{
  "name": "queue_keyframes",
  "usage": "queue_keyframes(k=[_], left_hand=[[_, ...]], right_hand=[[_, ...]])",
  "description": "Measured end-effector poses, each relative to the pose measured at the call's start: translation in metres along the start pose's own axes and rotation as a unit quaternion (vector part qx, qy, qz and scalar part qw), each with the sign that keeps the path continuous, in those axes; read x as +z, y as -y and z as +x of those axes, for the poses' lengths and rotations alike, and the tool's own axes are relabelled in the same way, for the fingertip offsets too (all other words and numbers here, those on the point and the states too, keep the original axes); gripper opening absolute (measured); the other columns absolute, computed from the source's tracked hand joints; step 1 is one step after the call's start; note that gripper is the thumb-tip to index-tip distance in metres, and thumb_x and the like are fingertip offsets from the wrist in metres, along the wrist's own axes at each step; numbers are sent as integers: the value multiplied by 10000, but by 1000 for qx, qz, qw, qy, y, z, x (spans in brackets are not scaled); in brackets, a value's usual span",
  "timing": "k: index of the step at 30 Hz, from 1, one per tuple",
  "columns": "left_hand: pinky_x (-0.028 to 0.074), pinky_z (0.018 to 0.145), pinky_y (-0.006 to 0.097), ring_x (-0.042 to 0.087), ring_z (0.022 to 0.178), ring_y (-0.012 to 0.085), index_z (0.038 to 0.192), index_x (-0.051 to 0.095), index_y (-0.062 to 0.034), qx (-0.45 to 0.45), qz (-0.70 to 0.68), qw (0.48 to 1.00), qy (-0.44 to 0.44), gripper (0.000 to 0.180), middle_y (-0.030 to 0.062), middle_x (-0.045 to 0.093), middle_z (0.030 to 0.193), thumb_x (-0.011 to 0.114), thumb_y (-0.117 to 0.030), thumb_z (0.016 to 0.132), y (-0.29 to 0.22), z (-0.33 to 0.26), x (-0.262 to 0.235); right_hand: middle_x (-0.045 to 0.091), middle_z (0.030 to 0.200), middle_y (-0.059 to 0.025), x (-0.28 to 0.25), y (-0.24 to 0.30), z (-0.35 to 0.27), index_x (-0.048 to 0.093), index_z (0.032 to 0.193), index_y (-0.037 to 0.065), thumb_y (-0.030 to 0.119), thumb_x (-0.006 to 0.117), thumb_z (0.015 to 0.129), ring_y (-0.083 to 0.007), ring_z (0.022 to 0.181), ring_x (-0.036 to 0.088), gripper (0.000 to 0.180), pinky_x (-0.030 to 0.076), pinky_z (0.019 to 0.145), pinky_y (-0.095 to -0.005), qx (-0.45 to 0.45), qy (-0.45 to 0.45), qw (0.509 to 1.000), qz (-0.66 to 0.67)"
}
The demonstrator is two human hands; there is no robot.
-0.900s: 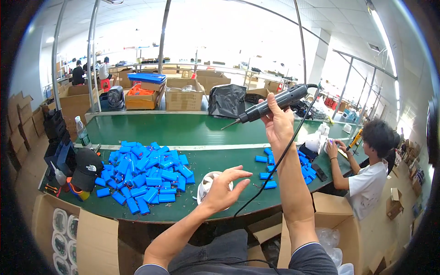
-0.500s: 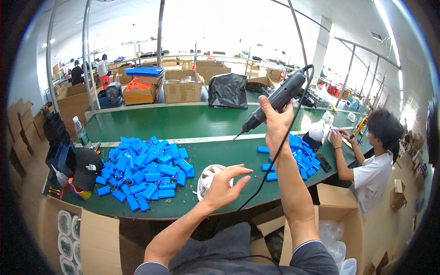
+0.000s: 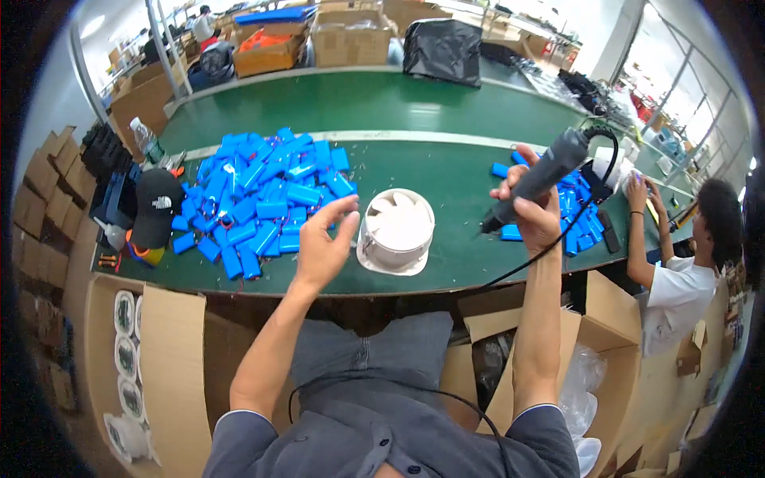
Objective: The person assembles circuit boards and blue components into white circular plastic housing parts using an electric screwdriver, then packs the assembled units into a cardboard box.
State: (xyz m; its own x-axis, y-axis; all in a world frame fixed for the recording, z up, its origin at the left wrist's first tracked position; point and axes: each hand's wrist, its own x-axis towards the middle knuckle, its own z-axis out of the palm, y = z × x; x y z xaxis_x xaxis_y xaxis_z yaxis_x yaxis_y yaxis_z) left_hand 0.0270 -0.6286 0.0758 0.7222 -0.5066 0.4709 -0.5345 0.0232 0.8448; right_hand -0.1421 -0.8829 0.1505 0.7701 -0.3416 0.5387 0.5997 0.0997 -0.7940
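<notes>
At the far left, cardboard boxes stand stacked beside the green table, and below them an open carton holds round white parts in its left side. On the left end of the table lies a black cap, with a clear bottle a little behind it. Next to the cap a big heap of blue rectangular packs covers the table top. The left hand is raised above the front edge of the table, just right of this heap; its fingers are spread and a little curled, and it holds nothing. Just beside it, to the right, a round white fan housing lies flat on the table near the front edge, with the blades facing up. Further right, the right hand is closed around a black electric screwdriver, which is tilted with the tip pointing down and to the left, near the fan housing but not touching it. A black cable hangs from the tool. Behind this hand a 2nd, smaller heap of blue packs lies on the table. At the far right another person in a white shirt works at the same table with both hands on it.
</notes>
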Motion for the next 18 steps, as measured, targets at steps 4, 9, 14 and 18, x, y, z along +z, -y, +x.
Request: queue_keyframes(k=[4, 9, 14, 18], left_hand=[[376, 950, 353, 501, 1093, 281, 1247, 420, 19, 112, 193, 973, 54, 543, 195, 499, 1199, 639, -162, 785, -3, -3, -2], [255, 1041, 425, 172, 1306, 410, 1391, 120, -35, -7, 195, 963, 187, 1117, 291, 188, 1387, 773, -451, 586, 9, -7, 15], [328, 990, 460, 239, 1276, 424, 1398, 149, -100, 3, 145, 977, 157, 1154, 286, 216, 1379, 820, -408, 511, 21, -20, 35], [391, 944, 412, 414, 1166, 385, 1299, 323, -60, 33, 144, 985, 87, 957, 242, 381, 1281, 824, -288, 516, 34, -23, 33]], right_hand=[[557, 1019, -163, -29, -16, -24, 293, 1318, -26, 149, 658, 738, -282, 915, 584, 708, 440, 874, -489, 120, 88, 960, 235], [577, 1031, -141, -45, -61, -16, 408, 1259, 13, 342, 628, 806, -238, 919, 586, 602, 506, 785, -402, 278, 14, 960, -17], [576, 1067, -114, -32, -127, -45, 517, 1152, -32, 391, 509, 884, -189, 958, 546, 501, 475, 804, -330, 375, 16, 897, -234], [578, 901, -8, 5, -130, -32, 602, 987, 18, 332, 502, 898, -90, 867, 485, 342, 390, 800, -274, 380, -16, 894, -237]])
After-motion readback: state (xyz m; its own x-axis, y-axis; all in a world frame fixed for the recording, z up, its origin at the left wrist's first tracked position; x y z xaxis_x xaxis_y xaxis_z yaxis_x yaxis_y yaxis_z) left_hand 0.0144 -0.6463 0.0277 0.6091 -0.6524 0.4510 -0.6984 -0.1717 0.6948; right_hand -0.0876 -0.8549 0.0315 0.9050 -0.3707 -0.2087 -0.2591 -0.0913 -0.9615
